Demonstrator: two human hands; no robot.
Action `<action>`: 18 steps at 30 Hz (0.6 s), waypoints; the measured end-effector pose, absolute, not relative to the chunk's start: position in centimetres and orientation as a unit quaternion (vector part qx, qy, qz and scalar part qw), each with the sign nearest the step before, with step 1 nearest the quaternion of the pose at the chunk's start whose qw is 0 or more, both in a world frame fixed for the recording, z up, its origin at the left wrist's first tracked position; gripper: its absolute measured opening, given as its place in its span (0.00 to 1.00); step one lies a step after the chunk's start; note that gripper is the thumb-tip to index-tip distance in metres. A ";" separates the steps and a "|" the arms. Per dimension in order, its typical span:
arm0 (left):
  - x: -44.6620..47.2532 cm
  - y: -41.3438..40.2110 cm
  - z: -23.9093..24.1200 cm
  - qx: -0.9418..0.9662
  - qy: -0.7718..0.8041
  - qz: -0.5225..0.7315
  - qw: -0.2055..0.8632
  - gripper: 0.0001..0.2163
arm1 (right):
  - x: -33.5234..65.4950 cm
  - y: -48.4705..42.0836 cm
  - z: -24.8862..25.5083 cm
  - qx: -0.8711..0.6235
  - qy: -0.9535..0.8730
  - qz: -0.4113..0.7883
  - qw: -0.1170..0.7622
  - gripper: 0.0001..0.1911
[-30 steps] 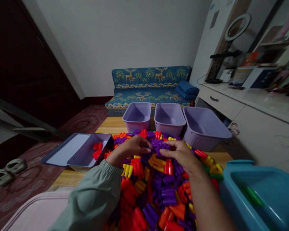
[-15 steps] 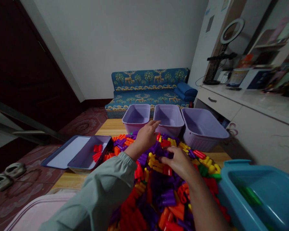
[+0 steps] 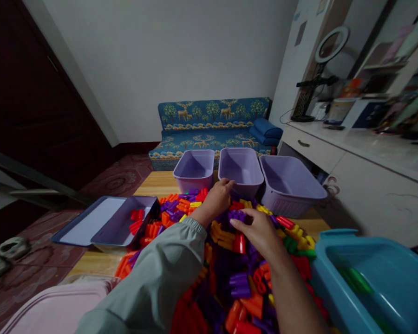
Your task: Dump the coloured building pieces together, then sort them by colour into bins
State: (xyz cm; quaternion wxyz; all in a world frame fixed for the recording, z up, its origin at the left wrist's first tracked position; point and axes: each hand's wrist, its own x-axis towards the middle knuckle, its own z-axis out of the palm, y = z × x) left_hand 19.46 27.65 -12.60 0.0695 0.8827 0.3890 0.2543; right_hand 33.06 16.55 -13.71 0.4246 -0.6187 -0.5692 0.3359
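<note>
A large heap of plastic toy blocks (image 3: 240, 285) in purple, red, orange, yellow and green covers the table. My left hand (image 3: 216, 198), in a grey-green sleeve, reaches over the far part of the heap, close to the middle lilac bin (image 3: 242, 188). Its fingers are stretched forward and apart, and the thumb side is partly hidden. To its right, my right hand (image 3: 259, 229) is closed, with thumb and forefinger on a purple toy block (image 3: 236, 215). Yellow blocks (image 3: 222, 235) and a red block (image 3: 239, 243) lie just below that hand.
Lilac bins stand left (image 3: 195, 184) and right (image 3: 292, 199) of the middle one. An open box (image 3: 120, 232) with red blocks is at left. A blue tub (image 3: 337, 273) holding green pieces stands at right. A pink lid (image 3: 55, 306) lies front left. Behind is a sofa (image 3: 209, 134).
My left hand has moved slightly right and lower over the heap. My right hand has come up a little and now has a purple block between thumb and forefinger. The view has shifted slightly.
</note>
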 end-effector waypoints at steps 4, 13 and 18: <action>19.3 26.7 -13.1 0.880 0.381 0.268 0.089 0.27 | 33.6 16.9 -14.3 -0.625 -0.551 0.335 0.440 0.17; 18.8 25.2 -14.0 0.879 0.373 0.278 0.102 0.25 | 33.8 16.7 -13.7 -0.636 -0.551 0.301 0.449 0.16; 18.9 25.3 -13.6 0.881 0.374 0.272 0.105 0.24 | 33.6 16.7 -13.8 -0.638 -0.540 0.294 0.464 0.19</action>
